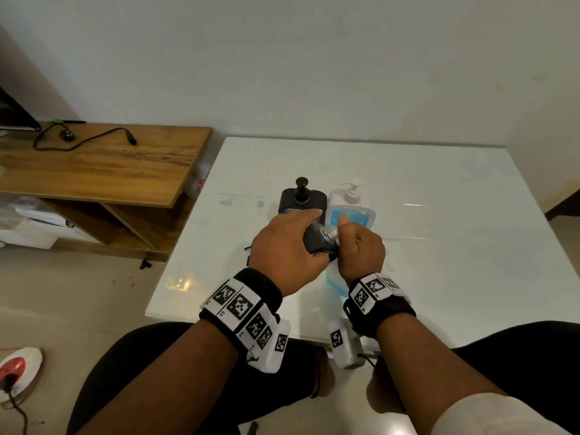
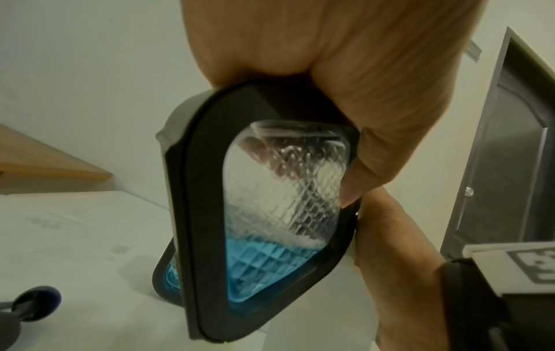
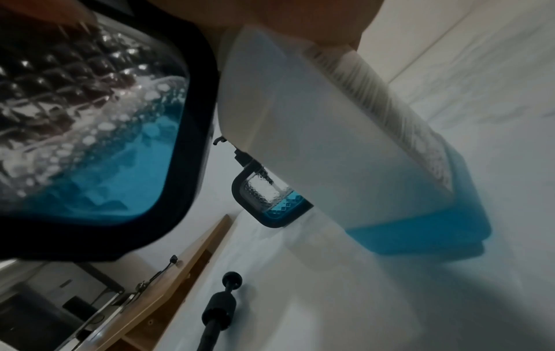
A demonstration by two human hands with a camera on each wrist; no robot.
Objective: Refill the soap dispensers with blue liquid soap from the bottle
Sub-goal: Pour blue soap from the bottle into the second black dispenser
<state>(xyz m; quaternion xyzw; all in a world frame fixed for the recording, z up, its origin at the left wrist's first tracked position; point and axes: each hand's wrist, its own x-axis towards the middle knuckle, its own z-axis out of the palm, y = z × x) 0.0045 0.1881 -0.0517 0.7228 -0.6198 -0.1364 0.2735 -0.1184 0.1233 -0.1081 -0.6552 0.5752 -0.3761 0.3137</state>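
1. Step in hand, judged: preparing to pour. The black-framed clear diamond-textured soap dispenser (image 2: 270, 213), pump removed, is tilted over the white glass table (image 1: 439, 246), blue soap only at its base.
2. Left hand (image 1: 288, 249) wraps the dispenser body, fingers curled round it.
3. Right hand (image 1: 361, 246) grips the translucent white refill bottle of blue soap (image 3: 345, 147), just beside the dispenser.
4. Next move calls for aligning the bottle mouth with the dispenser neck (image 1: 329, 232).
5. The removed black pump (image 3: 223, 306) lies on the table.
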